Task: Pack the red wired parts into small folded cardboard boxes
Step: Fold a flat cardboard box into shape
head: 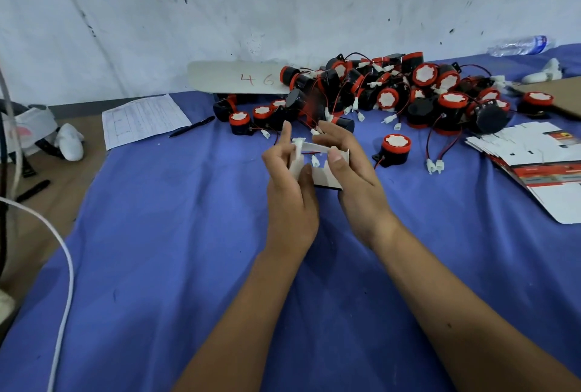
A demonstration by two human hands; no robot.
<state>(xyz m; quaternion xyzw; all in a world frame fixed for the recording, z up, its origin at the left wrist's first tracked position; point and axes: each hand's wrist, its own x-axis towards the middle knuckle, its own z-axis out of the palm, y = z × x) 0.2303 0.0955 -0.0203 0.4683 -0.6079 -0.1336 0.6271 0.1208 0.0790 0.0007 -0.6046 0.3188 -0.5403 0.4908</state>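
Note:
Both hands hold one small white cardboard box above the blue cloth. My left hand grips its left side, thumb on the front panel. My right hand grips the right side, thumb on the top edge. A white flap lies across the box's open top, and a white connector shows inside. A heap of red-and-black wired parts lies behind the hands. One such part stands alone just right of my right hand. Flat unfolded boxes are stacked at the right.
A printed sheet and a black pen lie at the left rear. A grey board marked 46 leans on the wall. A plastic bottle lies at the far right. A white cable runs along the left edge.

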